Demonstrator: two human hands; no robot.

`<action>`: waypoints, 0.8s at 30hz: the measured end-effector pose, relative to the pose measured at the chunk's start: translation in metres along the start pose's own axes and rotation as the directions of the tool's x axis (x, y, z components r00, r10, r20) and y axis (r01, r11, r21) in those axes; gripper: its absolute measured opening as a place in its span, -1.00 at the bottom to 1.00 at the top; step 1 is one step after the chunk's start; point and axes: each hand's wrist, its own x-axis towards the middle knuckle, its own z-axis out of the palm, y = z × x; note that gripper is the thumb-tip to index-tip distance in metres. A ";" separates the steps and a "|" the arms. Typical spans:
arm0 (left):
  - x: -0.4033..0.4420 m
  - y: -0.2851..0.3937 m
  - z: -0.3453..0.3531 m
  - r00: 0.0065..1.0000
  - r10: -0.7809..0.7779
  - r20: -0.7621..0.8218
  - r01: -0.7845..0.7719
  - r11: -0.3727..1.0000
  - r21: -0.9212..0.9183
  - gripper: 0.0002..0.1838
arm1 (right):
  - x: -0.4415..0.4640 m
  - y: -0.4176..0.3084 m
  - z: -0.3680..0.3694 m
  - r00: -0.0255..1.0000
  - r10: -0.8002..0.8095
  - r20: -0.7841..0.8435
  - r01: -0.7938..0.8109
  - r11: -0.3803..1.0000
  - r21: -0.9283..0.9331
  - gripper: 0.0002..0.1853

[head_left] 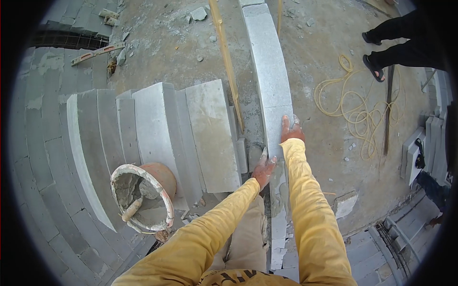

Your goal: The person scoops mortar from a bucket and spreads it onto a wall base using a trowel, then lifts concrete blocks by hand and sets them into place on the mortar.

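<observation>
A pale grey lightweight concrete block (277,125) lies on top of a long, narrow block wall, in line with other blocks (267,57). My right hand (292,129) grips its right edge, thumb on top and fingers over the far side. Lower down, my left hand (265,170) holds the block's left side near its close end, fingers pointing forward along it. Grey mortar (280,186) covers part of the wall top nearer to me. To the left, a mortar-crusted bucket (167,178) contains wet mortar and a trowel with a worn handle (133,209).
Several large blocks (207,121) stand left of the wall. A wooden strip (226,57) leans beside it. A spirit level (98,53) lies at far left. Coiled yellow hose (350,112) spreads over the floor on the right, near another person's legs (396,47).
</observation>
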 end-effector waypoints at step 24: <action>-0.002 0.034 0.026 0.948 0.165 -0.272 -0.016 0.879 0.477 -0.43 | 0.001 0.002 -0.001 0.998 -0.055 -0.010 0.055 0.997 -0.054 -0.39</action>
